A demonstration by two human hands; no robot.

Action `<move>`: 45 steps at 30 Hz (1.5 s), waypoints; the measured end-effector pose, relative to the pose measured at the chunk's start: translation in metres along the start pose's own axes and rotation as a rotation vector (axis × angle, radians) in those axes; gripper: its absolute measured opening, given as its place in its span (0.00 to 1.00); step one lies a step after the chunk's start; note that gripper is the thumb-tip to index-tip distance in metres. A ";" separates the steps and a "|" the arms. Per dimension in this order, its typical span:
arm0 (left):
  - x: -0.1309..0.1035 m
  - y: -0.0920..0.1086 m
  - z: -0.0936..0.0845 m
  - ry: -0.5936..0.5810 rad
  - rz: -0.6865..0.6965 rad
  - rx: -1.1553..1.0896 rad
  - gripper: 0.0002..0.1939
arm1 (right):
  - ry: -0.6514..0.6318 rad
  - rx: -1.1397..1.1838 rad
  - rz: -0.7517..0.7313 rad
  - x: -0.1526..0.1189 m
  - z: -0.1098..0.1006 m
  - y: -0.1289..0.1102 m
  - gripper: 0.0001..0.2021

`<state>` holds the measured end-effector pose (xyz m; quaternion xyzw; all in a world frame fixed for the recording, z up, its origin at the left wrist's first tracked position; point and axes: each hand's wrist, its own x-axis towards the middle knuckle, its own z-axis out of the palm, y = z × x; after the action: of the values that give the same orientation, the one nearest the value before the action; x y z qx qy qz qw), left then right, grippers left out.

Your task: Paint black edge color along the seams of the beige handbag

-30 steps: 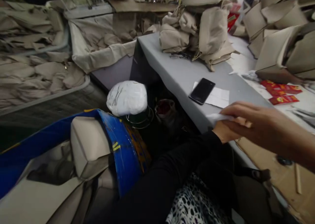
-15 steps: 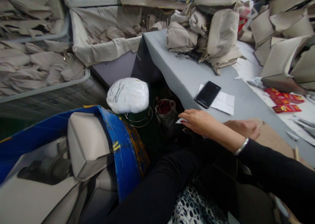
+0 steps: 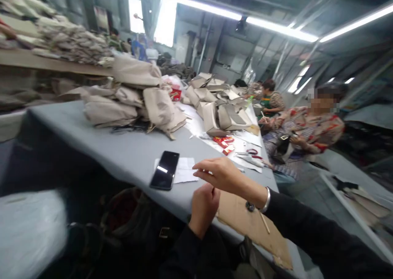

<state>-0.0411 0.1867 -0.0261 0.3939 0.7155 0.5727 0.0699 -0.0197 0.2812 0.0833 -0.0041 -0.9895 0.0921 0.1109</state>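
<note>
1. Left hand (image 3: pixel 204 207): curled closed, knuckles up, near the table edge; I cannot tell whether it encloses anything.
2. Right hand (image 3: pixel 225 174): loosely extended above the left, fingers slightly parted at the tips, no object visible between them; palm hidden. Smooth silver bracelet (image 3: pixel 267 200) at the wrist, against a black sleeve.
3. Flat white sheet of creased paper (image 3: pixel 186 173): on the table, just ahead of the right fingertips; contact cannot be told.
4. Slim black glossy smartphone (image 3: pixel 165 170): lying partly over that paper, near the table's front edge. Risk, in my judgement: a sweeping hand or sleeve drags the paper, and the phone goes over with it.
5. Brown flat cardboard sheet (image 3: pixel 245 217): under the right forearm, edges worn. A thin pale stick (image 3: pixel 264 222) and a small black round object (image 3: pixel 250 206) lie on it; a brushing sleeve could set either rolling.
6. Table with smooth grey covering (image 3: pixel 129 158): its slick look suggests light things slide easily.
7. Red printed packets (image 3: pixel 224 141): flat, shiny, farther along.
8. Beige fabric bags (image 3: pixel 110 111): soft, slumped, wrinkled, heaped; a knock might topple them.
9. Beige stiff boxy pieces (image 3: pixel 211 115): angular, piled beyond the packets.
</note>
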 end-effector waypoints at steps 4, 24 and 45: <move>0.004 -0.016 0.002 -0.113 0.026 0.011 0.16 | 0.117 -0.174 0.405 -0.026 -0.031 0.100 0.11; 0.004 -0.019 0.002 -0.058 -0.073 -0.017 0.18 | 0.028 -0.151 0.190 -0.027 0.024 0.230 0.18; -0.018 0.030 -0.001 -0.222 0.059 -0.221 0.15 | 0.418 0.744 0.381 -0.131 -0.016 0.020 0.08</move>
<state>-0.0143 0.1754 -0.0058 0.4655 0.6240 0.6029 0.1747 0.1111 0.3005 0.0665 -0.1641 -0.8273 0.4565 0.2832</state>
